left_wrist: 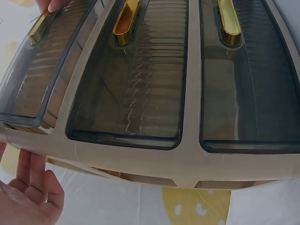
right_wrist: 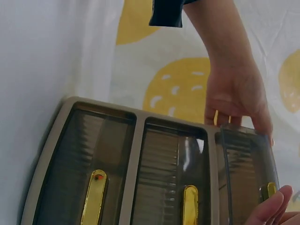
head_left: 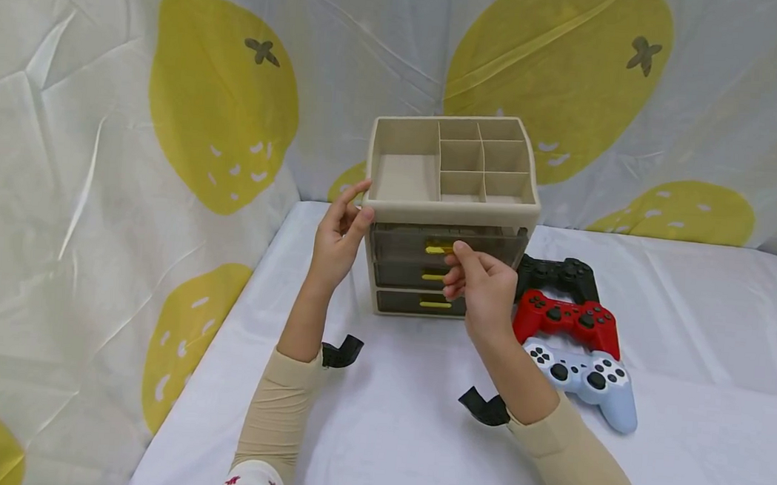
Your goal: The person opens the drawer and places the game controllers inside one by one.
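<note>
A beige desktop organizer (head_left: 450,215) stands upright, with an open compartment tray on top and smoky see-through drawers below. My left hand (head_left: 338,243) touches its upper left side, fingers fairly straight along the side and thumb near the front corner. With thumb and fingertips, my right hand (head_left: 489,286) pinches the gold handle (head_left: 439,249) of the top drawer (head_left: 395,244). That drawer sticks out past the frame, as the left wrist view shows. The middle drawer (left_wrist: 154,93) and bottom drawer (left_wrist: 262,103) sit flush.
To the organizer's right lie a black game controller (head_left: 576,278), a red one (head_left: 567,320) and a light blue one (head_left: 584,373) in a row. White cloth (head_left: 390,435) covers the table. A lemon-print curtain (head_left: 359,70) hangs behind and on the left.
</note>
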Available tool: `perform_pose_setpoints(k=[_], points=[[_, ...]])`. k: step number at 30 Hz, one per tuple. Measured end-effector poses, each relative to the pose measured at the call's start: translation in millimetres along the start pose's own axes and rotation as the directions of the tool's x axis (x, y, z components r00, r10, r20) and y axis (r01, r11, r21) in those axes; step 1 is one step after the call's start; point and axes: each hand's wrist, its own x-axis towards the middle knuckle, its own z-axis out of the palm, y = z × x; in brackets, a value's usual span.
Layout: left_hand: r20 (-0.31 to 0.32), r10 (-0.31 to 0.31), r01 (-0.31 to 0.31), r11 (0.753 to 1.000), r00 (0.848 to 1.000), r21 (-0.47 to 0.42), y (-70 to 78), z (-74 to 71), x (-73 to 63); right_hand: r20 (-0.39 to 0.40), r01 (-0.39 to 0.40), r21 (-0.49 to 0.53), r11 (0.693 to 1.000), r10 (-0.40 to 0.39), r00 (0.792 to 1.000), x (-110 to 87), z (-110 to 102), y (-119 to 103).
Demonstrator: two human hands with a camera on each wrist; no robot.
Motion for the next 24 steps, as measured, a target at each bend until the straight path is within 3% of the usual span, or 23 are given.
perform_pose_setpoints(k=[5,24], points=[[-0.012,-0.031,0.031,0.999,0.999,-0.015,1.0,0.5,0.3,-0.008,-0.024,-0.02,1.0,0.024,1.0,-9.1,-1,-3],[-0.01,-0.041,0.041,0.998,0.999,-0.057,0.3,0.1,1.8,0.014,-0.048,0.011,0.999,0.048,0.999,-38.0,-7,-12]])
